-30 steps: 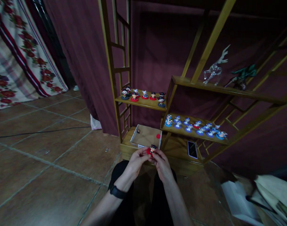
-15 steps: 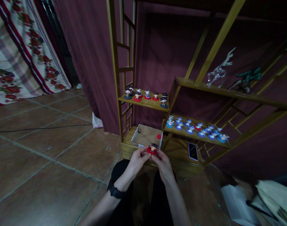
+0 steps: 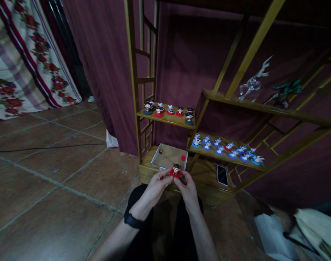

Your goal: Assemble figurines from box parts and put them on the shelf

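A small figurine with black hair buns and a round red base is held upright between my two hands. My left hand grips the base from the left with thumb and fingers. From the right, my right hand closes on the same base. Just beyond them lies a shallow cardboard box on the bottom shelf. Inside it are a red disc at the right and a small dark piece at the left.
Several figurines stand on the upper left shelf, and several mostly blue ones on the lower right shelf. A phone lies at the bottom right. A clear deer ornament stands higher up. Bags sit on the floor at right.
The figurine has tipped slightly more upright between my hands, its head a little higher. Both hands keep their hold in nearly the same place.
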Motion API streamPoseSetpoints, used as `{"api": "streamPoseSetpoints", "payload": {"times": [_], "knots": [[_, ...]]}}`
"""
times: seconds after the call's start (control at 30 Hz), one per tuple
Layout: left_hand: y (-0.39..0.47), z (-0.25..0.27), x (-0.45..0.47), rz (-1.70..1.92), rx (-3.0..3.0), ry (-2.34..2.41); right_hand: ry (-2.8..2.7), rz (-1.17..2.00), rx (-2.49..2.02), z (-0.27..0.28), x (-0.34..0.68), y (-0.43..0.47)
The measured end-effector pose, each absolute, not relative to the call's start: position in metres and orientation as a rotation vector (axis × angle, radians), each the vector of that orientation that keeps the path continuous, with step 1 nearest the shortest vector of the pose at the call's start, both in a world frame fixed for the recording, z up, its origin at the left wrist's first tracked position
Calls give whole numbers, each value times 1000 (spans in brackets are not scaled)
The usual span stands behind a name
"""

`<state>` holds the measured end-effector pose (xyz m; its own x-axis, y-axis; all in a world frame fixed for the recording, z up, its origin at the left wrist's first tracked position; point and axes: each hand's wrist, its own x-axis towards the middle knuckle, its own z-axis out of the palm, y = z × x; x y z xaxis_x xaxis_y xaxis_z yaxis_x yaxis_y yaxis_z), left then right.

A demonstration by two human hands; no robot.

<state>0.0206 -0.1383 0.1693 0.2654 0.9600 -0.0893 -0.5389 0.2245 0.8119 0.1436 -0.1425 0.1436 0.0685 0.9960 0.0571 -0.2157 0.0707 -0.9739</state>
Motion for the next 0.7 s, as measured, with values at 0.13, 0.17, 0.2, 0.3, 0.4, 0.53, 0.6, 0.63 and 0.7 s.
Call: {"api": "streamPoseSetpoints", "payload": {"times": [0.13, 0.17, 0.2, 0.3, 0.4, 0.53, 0.6, 0.63, 0.7], "knots": [[-139, 172, 21, 1169, 698, 660, -1040, 1191, -1032, 145, 142, -144], [-139, 172, 21, 1176, 693, 661, -1035, 1188, -1035, 145, 142, -144], [-139, 172, 21, 1182, 690, 663, -1026, 1186, -1040, 145, 141, -144], [-139, 172, 21, 1187, 683, 676, -983, 1193, -1051, 143, 139, -145], [-138, 170, 21, 1192, 676, 686, -941, 1215, -1044, 142, 136, -146], [-137, 167, 20, 1222, 682, 688, -904, 1232, -1031, 140, 134, -148], [-136, 166, 20, 1228, 695, 696, -899, 1241, -1034, 140, 134, -148], [-136, 166, 20, 1232, 702, 698, -898, 1245, -1038, 140, 134, -148], [-135, 165, 20, 1238, 713, 704, -896, 1251, -1044, 139, 135, -148]]}}
